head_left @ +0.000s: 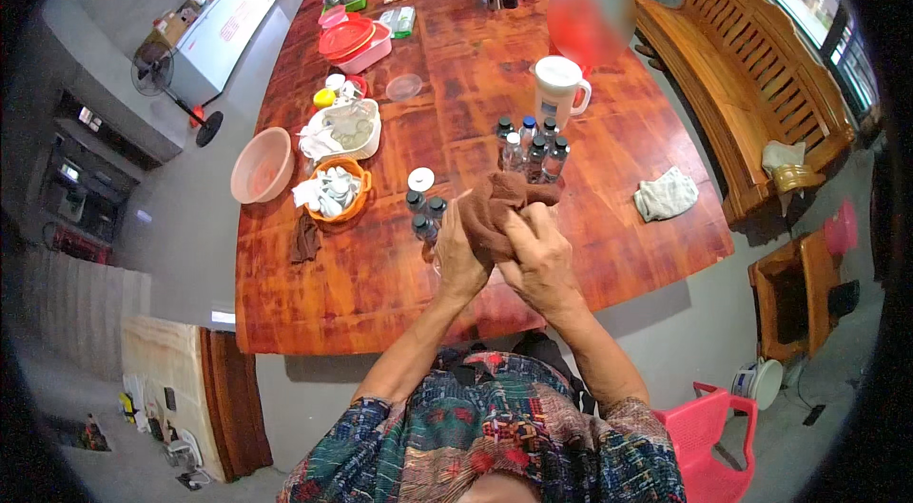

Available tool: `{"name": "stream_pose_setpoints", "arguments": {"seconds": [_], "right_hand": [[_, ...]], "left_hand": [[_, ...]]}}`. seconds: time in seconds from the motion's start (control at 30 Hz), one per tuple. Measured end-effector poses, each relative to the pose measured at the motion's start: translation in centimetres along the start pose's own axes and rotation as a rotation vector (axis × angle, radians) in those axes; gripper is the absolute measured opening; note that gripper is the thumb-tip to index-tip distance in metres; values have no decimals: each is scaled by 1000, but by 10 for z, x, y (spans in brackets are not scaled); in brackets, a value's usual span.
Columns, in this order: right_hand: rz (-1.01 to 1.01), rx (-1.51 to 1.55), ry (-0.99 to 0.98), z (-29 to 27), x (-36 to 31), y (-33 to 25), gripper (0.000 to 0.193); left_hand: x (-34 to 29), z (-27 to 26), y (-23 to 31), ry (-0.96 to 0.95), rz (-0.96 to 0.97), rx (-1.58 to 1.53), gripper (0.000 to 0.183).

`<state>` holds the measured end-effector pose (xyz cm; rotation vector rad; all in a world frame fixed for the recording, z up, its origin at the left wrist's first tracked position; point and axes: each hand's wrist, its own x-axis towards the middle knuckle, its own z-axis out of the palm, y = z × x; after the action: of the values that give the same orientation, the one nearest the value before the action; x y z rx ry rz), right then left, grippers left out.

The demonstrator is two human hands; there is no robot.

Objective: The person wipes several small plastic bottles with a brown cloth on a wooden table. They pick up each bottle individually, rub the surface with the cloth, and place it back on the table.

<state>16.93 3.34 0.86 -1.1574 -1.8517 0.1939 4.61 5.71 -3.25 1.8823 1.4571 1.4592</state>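
Above the near part of the table, my left hand (463, 254) and my right hand (540, 256) are both closed on a brown cloth (502, 201). The cloth is bunched up, so whether anything sits inside its folds is hidden. Just beyond it stands a cluster of several small clear bottles (534, 156), most with dark caps, one with a white cap and one with a blue. By my left hand are several more dark-capped bottles (424, 218), partly covered by the hand. A white ring-shaped piece (420, 179) lies behind those.
A white lidded pitcher (558, 89) rises behind the bottle cluster. To the right is a folded pale cloth (666, 195). Along the left edge are an orange basket (360, 191) of white pieces, a white basket (372, 134) and a pink basin (263, 166). A red chair (709, 427) stands near my right.
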Motion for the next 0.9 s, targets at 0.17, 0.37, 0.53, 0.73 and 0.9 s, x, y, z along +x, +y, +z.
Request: {"name": "stream_pose_setpoints", "arguments": {"seconds": [0.17,0.37,0.53,0.73,0.9], "right_hand": [[321,368,-6,13,-30,27,22],[582,933,221,8,-8,11,29],[419,933,104,9,9,7,42],[475,732,130,46,-27,12,42],[891,1356,119,58,-41,18,37]], "left_hand": [[18,-11,1,-228,-277,-564,49],[16,-8,10,-406,-458,-959,46],[12,-7,16,-293,-381,-964,54],[22,-14,12,-65,-361,-986,50],[21,-15,18,-29,-382,-1060,50]]}}
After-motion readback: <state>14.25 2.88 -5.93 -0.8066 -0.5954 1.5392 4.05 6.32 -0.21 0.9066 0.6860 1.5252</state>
